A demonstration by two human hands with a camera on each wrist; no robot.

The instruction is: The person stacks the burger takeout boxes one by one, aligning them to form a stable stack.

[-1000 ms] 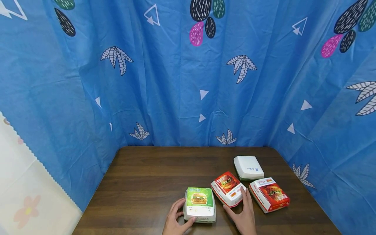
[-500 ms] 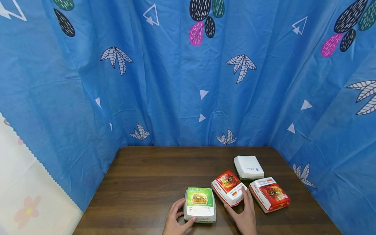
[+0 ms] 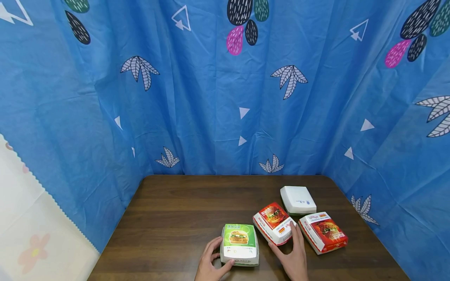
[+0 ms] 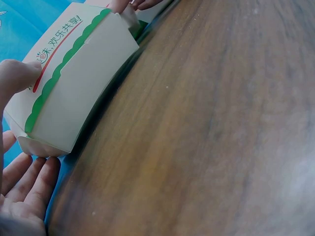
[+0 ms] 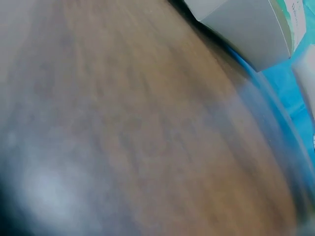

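Blue leaf-print curtain (image 3: pixel 207 97), brown wooden tabletop (image 3: pixel 183 207), pale flowered cloth (image 3: pixel 21 210) at left

Extends the left hand (image 3: pixel 208 266) and the right hand (image 3: pixel 293 260) from the head view's lower edge, well apart. Grips with both: bends the left fingers opposite the thumb, points the right fingers forward with the thumb spread leftward.

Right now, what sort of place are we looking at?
Probably an improvised recording booth, though I can't confirm it. Signs: a patterned blue curtain behind and along both sides of a dark wooden table, with a green-topped burger box on it.
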